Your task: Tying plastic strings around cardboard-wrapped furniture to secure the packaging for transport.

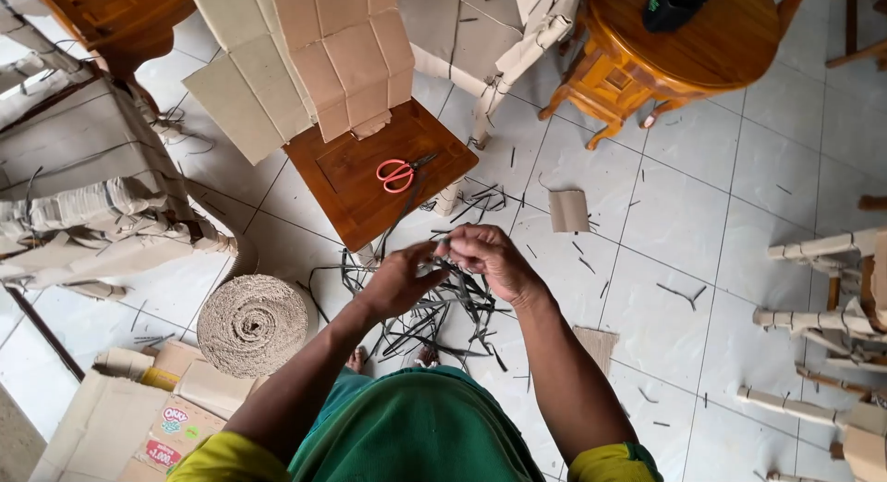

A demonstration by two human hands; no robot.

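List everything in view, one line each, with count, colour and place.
strap pieces: many, black, heaped on the floor below the hands
scissors: one, orange handles, on the square table
square table: one, brown wood, centre
round table: one, brown wood, top right
cardboard roll: one, tan, floor at left
flat cardboard: several sheets, tan, top centre
left hand: one, pinching straps
right hand: one, pinching straps

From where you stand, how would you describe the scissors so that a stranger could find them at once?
Look for the square dark wooden stool top just beyond the hands, partly covered by folded cardboard. The scissors lie on its bare near-right part, close to the edge. Their orange-red loop handles set them apart from the black strips scattered on the white tile floor.
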